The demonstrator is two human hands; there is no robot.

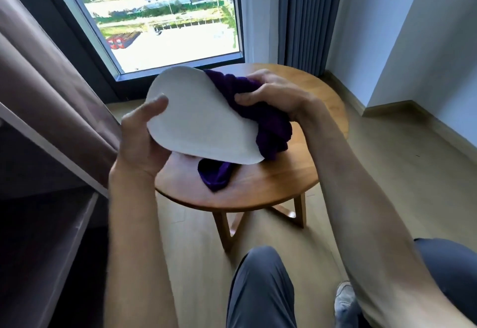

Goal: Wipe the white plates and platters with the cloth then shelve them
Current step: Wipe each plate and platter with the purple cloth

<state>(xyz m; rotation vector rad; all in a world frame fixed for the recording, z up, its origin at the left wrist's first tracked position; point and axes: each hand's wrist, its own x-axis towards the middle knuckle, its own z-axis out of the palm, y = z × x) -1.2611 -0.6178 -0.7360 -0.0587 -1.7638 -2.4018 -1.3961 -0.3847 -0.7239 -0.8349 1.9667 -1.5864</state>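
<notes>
A white oval platter (198, 118) is held tilted above the round wooden table (284, 180). My left hand (140, 136) grips its near left edge, thumb on top. My right hand (273, 93) clutches a bunched purple cloth (271, 126) against the platter's right side. Part of the cloth hangs down below the platter, and its lower end (214, 175) reaches the tabletop. The platter's far face is hidden.
A large window (165, 18) lies behind the table, with a grey curtain (307, 18) to its right and a mauve curtain (46, 100) at left. A dark shelf unit (38, 198) stands at left. My knees (258, 289) are below, over wooden floor.
</notes>
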